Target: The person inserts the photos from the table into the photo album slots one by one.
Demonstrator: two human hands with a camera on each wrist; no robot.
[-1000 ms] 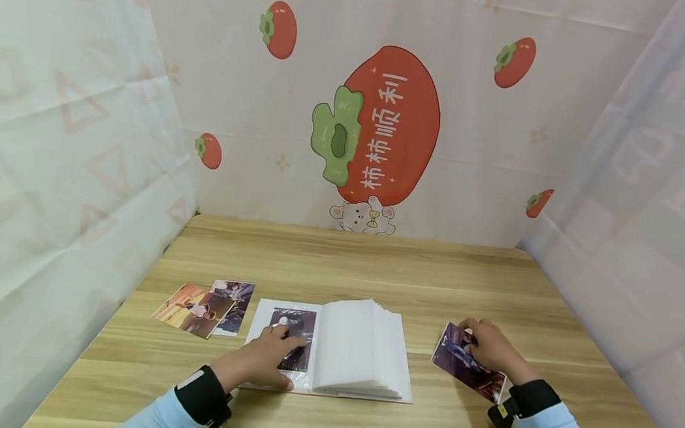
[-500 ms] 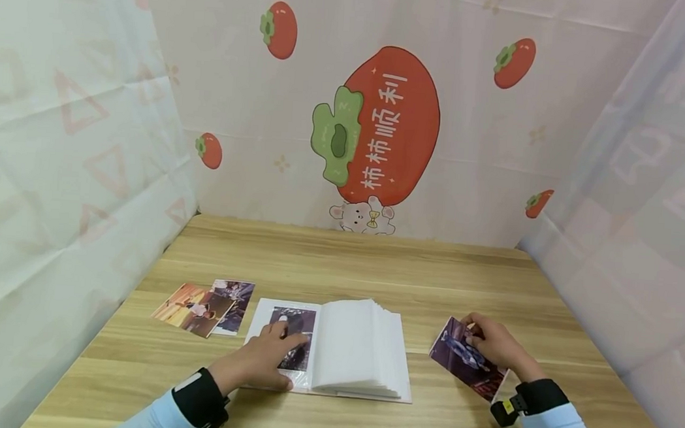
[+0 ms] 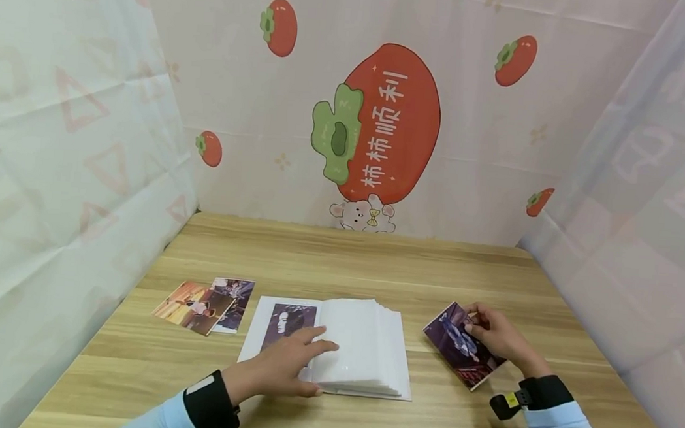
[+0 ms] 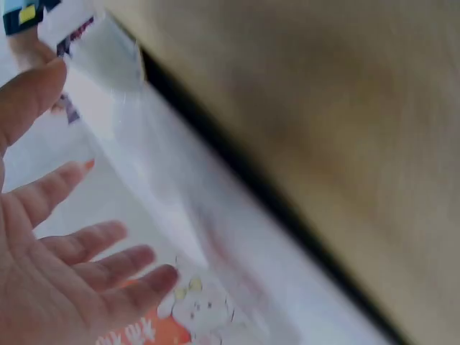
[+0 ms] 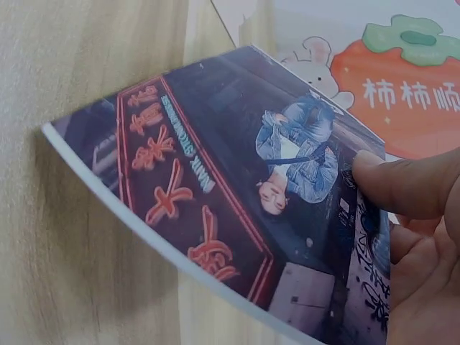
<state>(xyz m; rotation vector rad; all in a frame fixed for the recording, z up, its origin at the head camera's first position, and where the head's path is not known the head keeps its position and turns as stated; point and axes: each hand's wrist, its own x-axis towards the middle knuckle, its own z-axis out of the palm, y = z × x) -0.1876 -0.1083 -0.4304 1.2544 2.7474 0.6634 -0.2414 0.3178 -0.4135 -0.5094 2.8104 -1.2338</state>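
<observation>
Persimmon-printed cloth [image 3: 481, 157] hung at the far edge of the desk [image 3: 340, 260]. Over the open album [image 3: 359, 339], the left hand [image 3: 286, 368] held its fingers wide — nearer the desk's right edge, the right hand [image 3: 500, 336] pinched a tilted photo [image 3: 457, 345].

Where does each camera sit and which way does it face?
Head: head-mounted, facing forward and down at the album; left hand, right hand and sleeves visible.
Left wrist: wrist-worn, facing the tabletop and backdrop; both hands visible.
Right wrist: wrist-worn, facing the held photo; right hand visible.
Head and right wrist share the held photo and persimmon.
</observation>
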